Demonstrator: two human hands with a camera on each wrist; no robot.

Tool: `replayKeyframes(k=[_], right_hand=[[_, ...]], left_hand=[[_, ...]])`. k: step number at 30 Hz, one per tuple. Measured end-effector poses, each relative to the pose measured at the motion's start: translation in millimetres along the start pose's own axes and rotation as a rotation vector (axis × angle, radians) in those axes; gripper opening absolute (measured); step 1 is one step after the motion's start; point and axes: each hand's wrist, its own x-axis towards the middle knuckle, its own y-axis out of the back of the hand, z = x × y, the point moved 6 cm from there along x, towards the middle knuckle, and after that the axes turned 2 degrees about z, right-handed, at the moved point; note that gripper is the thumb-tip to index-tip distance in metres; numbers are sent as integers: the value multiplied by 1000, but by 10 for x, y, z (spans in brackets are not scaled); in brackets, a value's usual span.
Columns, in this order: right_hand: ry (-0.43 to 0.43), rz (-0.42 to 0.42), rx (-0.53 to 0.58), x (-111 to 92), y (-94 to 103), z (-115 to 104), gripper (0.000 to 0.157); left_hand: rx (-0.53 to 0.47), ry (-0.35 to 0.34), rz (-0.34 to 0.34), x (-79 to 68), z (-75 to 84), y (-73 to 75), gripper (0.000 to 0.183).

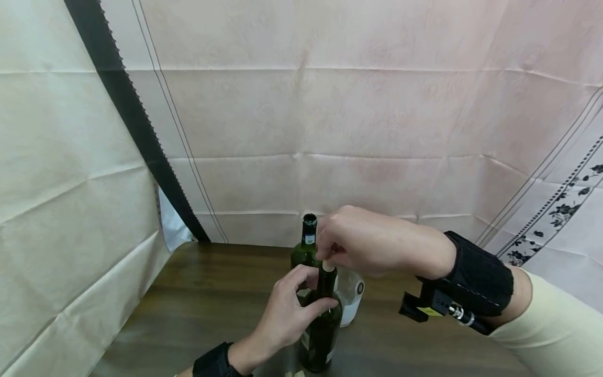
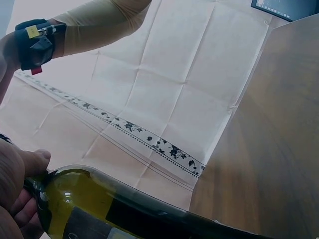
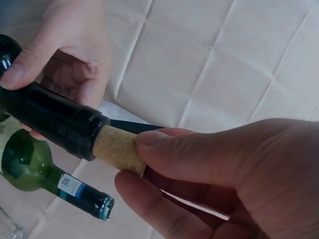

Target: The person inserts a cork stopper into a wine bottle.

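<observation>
At the mouth of the dark bottle (image 1: pixel 325 319) sits the cork (image 3: pixel 118 148), much of its length standing out above the rim. Right thumb and fingers pinch its outer end; that right hand (image 1: pixel 350 243) is joined to the left only through bottle and cork, since the left hand (image 1: pixel 294 303) wraps the neck. If the right hand pushed or pulled off-line, the cork could likely bend, crumble or break at the rim; were the left grip to slip on smooth glass, the bottle might twist or tip. A sideways jerk could also knock the green bottle (image 1: pixel 301 256) close behind, which shows no stopper, or the clear bottle (image 1: pixel 347 290) beside it, all upright on the table (image 1: pixel 212 293). What any of them contains I cannot tell, with dark glass, labels and hands in the way.
</observation>
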Motion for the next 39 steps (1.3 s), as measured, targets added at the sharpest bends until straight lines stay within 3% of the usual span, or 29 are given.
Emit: replayKeyframes(k=[12,23,28,34,39], right_hand=[[50,49,9,-3,-2,8,24],[72,71,10,-3,4,44,25],[62,122,16,-69,21,64,17],[-1,301,42,-214,-43,96,17],[-104,649,164,-549,-145,171,33]], left_hand=[[37,-61,18,33,38,10,37],[46,-62,27,59,38,20,38],[38,-79,29,72,70,4,37],[29,-55,49,58,65,14,36],[34,-30,60,4,52,23,35]])
